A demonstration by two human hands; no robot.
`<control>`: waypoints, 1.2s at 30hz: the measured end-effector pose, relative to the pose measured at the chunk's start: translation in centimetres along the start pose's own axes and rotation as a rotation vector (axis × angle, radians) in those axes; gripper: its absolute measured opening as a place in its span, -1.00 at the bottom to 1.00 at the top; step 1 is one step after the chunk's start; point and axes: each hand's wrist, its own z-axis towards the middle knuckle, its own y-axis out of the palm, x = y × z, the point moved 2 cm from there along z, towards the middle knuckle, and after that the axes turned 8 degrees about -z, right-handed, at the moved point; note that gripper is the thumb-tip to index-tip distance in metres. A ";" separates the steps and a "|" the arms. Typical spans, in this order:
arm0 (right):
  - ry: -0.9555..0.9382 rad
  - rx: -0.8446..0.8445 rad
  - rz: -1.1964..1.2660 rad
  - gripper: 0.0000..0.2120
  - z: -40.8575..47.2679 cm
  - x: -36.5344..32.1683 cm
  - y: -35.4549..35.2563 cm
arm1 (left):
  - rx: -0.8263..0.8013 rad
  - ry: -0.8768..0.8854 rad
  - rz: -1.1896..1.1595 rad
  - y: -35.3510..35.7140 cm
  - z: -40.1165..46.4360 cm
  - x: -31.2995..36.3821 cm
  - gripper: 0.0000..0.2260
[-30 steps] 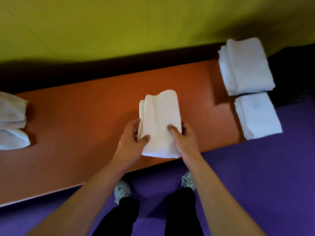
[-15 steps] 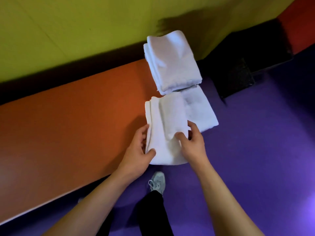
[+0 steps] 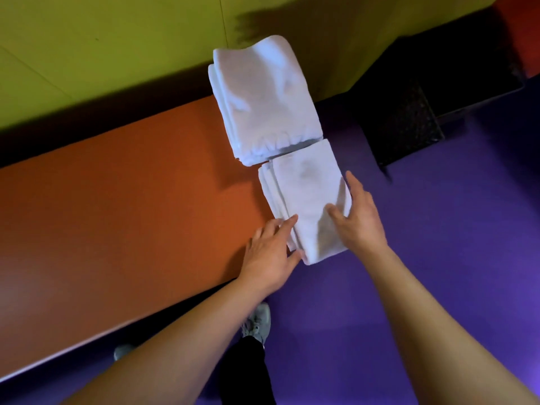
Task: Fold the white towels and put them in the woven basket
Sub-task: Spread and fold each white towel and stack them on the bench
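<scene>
Two folded white towel stacks: near stack (image 3: 304, 197) between straight fingers of left hand (image 3: 270, 255) and right hand (image 3: 358, 220), at orange tabletop (image 3: 117, 214) corner; far stack (image 3: 264, 103) beyond.

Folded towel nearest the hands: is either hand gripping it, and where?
Neither grips it. Left hand touches the near towel stack's left edge; right hand rests open on its right side.

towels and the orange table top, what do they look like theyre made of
Near towel stack, under the left hand and right hand: soft white cloth, probably cotton terry; matte, rounded fold edges, dents under the fingers.
Far towel stack: same cloth, puffy layered edges.
Orange table top: smooth and hard, maybe laminate or painted board; even colour, faint sheen, thin pale front edge.
</scene>
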 end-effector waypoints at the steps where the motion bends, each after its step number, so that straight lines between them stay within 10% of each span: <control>1: -0.012 0.005 -0.036 -0.33 0.2 0.3 0.5 | -0.019 -0.027 0.060 0.2 0.4 -0.3 -0.34; 16: -0.340 0.204 -0.196 -0.49 -2.5 -5.8 2.8 | 0.269 0.106 0.317 -5.3 -2.9 -1.8 -0.52; 36: -0.801 0.031 -0.231 -0.56 -15.0 -31.2 16.9 | 0.724 -0.200 0.208 -23.7 -19.6 -19.2 -0.61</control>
